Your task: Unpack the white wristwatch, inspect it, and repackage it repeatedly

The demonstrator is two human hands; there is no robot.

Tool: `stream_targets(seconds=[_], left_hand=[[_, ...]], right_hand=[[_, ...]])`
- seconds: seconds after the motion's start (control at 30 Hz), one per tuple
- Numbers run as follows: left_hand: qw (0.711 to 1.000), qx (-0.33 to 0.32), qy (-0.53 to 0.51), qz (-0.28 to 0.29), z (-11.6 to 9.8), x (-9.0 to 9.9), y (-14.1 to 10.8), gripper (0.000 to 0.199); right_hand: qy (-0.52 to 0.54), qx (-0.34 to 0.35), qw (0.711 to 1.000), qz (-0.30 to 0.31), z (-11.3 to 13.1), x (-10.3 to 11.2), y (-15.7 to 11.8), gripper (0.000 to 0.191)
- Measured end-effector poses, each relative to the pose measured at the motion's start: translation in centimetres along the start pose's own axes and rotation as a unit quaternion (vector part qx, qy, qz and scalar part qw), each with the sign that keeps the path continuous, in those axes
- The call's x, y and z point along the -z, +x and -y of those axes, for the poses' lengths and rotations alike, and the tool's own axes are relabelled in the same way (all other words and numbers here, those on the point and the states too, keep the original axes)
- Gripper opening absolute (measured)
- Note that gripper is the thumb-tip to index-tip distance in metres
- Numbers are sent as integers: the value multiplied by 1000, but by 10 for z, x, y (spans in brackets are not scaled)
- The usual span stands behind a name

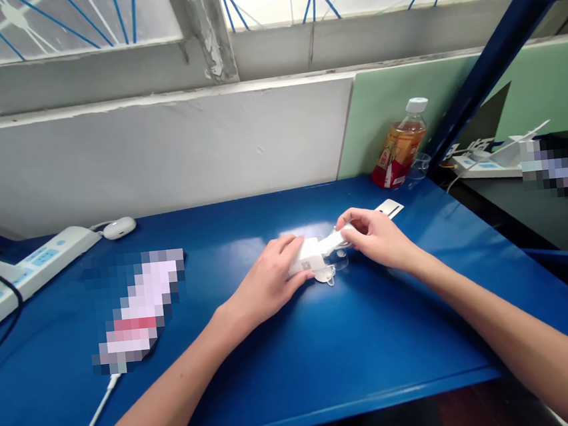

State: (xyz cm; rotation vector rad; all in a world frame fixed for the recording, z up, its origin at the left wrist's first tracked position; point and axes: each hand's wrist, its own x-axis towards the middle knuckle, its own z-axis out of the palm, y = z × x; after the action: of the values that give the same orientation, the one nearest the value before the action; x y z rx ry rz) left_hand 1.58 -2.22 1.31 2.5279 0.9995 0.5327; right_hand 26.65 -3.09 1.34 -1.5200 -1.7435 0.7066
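My left hand [270,274] is closed around a small white box [305,256] with a square printed code on its side, low over the blue desk. At the box's right end, my right hand [377,236] pinches a white piece [332,242]. Whether this is the box's flap or something separate, I cannot tell. Just below the box lies a flat, round pale item [325,275], partly covered. A small clear item beside it is hard to make out. Behind my right hand a white card [389,209] with a dark stripe shows in part.
On the left lie a blurred-out phone [145,307] with a white cable [90,419], a power strip [50,259] and a white rounded plug [119,227]. A drink bottle [401,148] stands at the back right, near a blue metal post [489,52]. The blue desk [299,372] ends at a wall behind.
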Motion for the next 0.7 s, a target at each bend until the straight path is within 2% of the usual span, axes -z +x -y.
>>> stream_targets(seconds=[0.1, 0.17, 0.23, 0.33, 0.4, 0.47, 0.6, 0.7], left_hand=[[1000, -6, 17, -11, 0, 0, 0, 43], [1000, -9, 23, -11, 0, -1, 0, 40], [1000, -10, 20, -6, 0, -2, 1, 38], [1000, -8, 14, 0, 1, -2, 1, 38], [1000, -7, 15, 2, 2, -3, 1, 39], [1000, -8, 17, 3, 3, -3, 0, 41], [1000, -8, 20, 6, 3, -4, -1, 43], [1000, -8, 20, 5, 2, -4, -1, 42]], right_hand=[[46, -9, 997, 57, 0, -3, -2, 15], [24, 7, 997, 73, 4, -4, -5, 18], [-64, 40, 994, 74, 8, -4, -8, 18], [-218, 72, 971, 73, 10, -3, -9, 22], [-264, 75, 958, 78, 8, 0, -8, 27], [-274, 95, 954, 82, 5, 5, -6, 29], [-235, 180, 949, 111, 0, 18, -3, 29], [-206, 191, 950, 134, -1, 19, -3, 25]])
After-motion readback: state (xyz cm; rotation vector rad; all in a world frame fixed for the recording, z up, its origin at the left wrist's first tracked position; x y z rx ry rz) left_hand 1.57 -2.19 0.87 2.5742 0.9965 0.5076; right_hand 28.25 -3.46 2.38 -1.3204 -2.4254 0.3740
